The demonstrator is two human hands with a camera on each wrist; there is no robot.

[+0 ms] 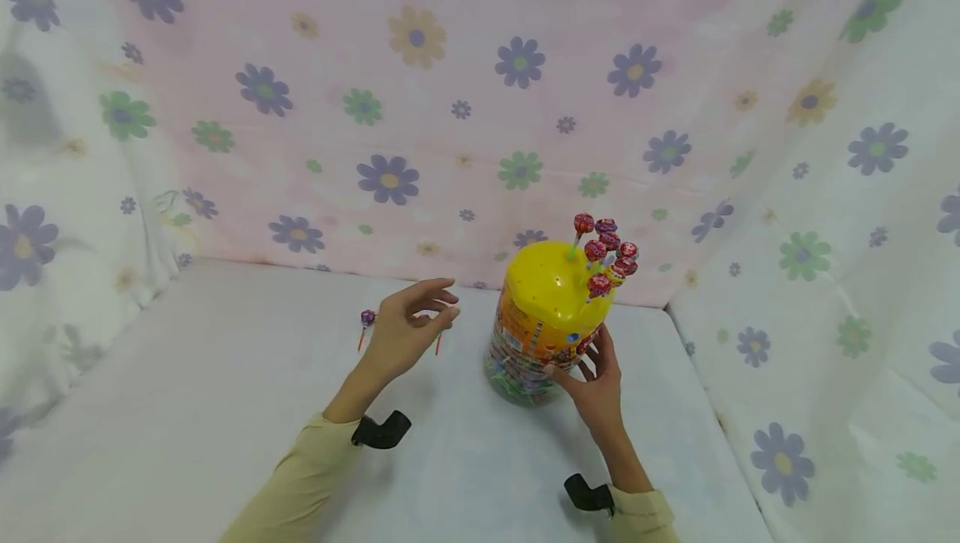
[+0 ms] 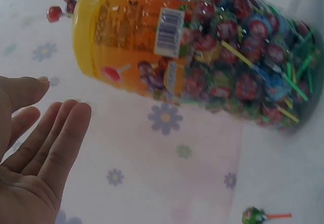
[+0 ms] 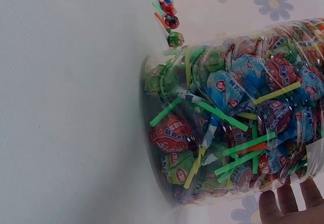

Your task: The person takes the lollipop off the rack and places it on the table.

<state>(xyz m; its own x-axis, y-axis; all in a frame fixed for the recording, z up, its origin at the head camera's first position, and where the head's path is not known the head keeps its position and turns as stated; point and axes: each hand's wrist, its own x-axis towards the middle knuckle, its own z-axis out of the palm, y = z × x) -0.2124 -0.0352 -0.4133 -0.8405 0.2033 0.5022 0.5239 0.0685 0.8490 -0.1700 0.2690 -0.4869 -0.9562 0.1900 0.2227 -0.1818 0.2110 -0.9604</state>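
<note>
A clear plastic jar (image 1: 534, 343) full of wrapped lollipops stands upright on the table, topped by a yellow lid (image 1: 551, 276). Several lollipops (image 1: 611, 251) stick up from the lid's right side, stick down. My right hand (image 1: 596, 381) holds the jar low on its right side, thumb in front and fingers around the side. To the left of the jar, my left hand (image 1: 405, 331) hovers with fingers loosely bent and nothing in them. Behind it, a purple-wrapped lollipop (image 1: 367, 318) lies on the table; the hand hides others partly.
In the right wrist view, a row of loose lollipops (image 3: 169, 16) lies beyond the jar. The left wrist view shows a green lollipop (image 2: 253, 215) with an orange stick. A flower-printed cloth (image 1: 450, 143) hangs behind and on both sides of the white table (image 1: 225, 376).
</note>
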